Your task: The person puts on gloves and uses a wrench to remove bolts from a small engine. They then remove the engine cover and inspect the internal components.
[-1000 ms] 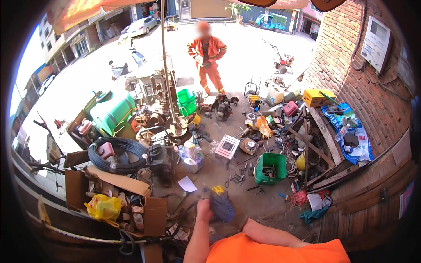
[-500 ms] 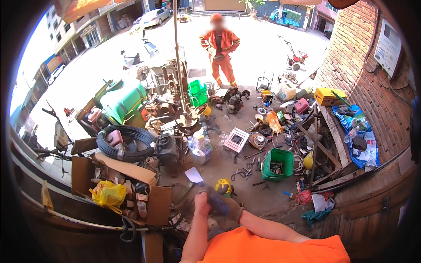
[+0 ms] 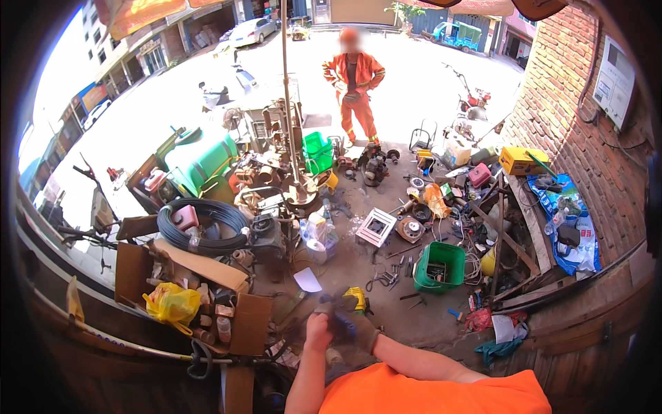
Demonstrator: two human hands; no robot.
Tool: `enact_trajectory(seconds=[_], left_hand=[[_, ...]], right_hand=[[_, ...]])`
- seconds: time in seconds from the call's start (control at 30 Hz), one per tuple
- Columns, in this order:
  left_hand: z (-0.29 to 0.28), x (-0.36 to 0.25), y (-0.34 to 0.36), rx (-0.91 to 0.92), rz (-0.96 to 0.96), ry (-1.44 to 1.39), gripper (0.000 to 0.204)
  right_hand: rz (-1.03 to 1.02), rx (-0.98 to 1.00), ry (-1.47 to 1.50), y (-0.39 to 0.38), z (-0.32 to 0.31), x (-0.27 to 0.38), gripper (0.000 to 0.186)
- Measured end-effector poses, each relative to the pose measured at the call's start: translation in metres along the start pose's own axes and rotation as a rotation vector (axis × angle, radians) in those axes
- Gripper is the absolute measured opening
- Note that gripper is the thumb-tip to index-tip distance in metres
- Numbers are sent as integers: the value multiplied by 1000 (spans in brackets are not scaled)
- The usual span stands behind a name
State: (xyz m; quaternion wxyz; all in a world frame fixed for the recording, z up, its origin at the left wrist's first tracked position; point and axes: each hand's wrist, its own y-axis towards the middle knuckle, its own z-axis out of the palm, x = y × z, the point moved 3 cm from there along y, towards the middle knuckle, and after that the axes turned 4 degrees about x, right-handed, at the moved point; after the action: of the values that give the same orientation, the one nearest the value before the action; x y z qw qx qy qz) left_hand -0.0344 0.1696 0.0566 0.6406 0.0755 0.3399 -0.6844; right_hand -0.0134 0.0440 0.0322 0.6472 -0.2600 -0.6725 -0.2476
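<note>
My left hand [image 3: 318, 332] is bare and closed, pressed against the grey-and-blue work glove on my right hand [image 3: 353, 327]. It seems to pinch the glove's fabric near the fingers, though motion blur softens the spot. The right glove's cuff ends at the wrist, and its fingers are smeared and partly overlap the left hand. Just beyond the hands, a yellow machine part [image 3: 356, 298] sits on the ground, partly covered by the glove. A white sheet [image 3: 307, 280] lies a little farther off to the left.
On the left stand an open cardboard box [image 3: 249, 324] with a yellow bag [image 3: 172, 307] and a black hose coil [image 3: 201, 243]. Right of centre, a green bucket [image 3: 439, 267] stands among tools and a white square frame [image 3: 376, 228]. A person in orange workwear [image 3: 356, 86] stands beyond the parts.
My hands stay together, with the gloved fingers shifted slightly and blurred. The whole view has moved a little, so the surroundings sit farther right and lower.
</note>
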Motion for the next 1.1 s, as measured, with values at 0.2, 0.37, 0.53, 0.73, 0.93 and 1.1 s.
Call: enact_trajectory(seconds=[0.2,0.37,0.53,0.73,0.93,1.1], left_hand=[[33,-34,-14,-71,-8,46,45],[-9,-12,20,33,-66,-47,49],[-43,4,34,-89,-39,-4,38],[-51,-3,14,-435,55,132,24],[-81,13,17,-379,-13,73,27],[-39,41,5,-241,-155,-131,30]], right_hand=[[-136,241,-36,9,7,90,61],[95,230,385,3,10,56,59],[220,43,1084,-31,5,120,50],[361,-28,1014,-57,-9,130,47],[412,-77,888,-51,-24,132,31],[103,-205,-65,-25,-35,132,26]])
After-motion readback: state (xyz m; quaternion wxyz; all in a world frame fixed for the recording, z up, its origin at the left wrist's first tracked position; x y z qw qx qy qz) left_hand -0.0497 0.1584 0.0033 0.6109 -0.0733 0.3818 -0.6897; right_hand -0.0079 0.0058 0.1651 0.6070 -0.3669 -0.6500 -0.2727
